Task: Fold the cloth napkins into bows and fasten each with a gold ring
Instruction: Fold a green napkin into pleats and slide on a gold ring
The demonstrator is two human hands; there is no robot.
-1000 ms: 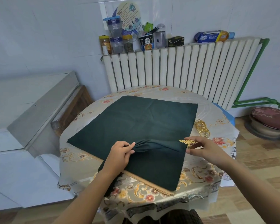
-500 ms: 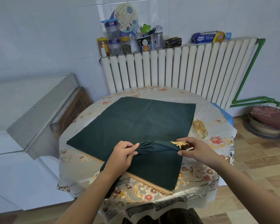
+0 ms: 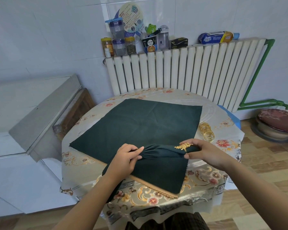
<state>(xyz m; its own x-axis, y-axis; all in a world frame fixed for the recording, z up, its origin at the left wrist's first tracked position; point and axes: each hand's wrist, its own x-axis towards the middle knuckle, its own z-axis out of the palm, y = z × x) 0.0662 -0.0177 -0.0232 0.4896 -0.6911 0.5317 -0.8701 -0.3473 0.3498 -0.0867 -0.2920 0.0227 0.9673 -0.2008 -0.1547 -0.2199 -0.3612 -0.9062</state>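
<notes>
Left hand (image 3: 125, 159) pinches napkin (image 3: 158, 152); right hand (image 3: 204, 153) pinches gold ring (image 3: 183, 146); "Kitchen" pack (image 3: 217, 37) on radiator (image 3: 189, 70).

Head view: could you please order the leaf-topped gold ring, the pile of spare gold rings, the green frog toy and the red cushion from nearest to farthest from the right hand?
From the right hand:
1. Leaf-topped gold ring, pinched at its fingertips on the napkin.
2. Pile of spare gold rings, just beyond, on the table.
3. Red cushion, on the floor to the right.
4. Green frog toy, on the radiator, far back.
</notes>
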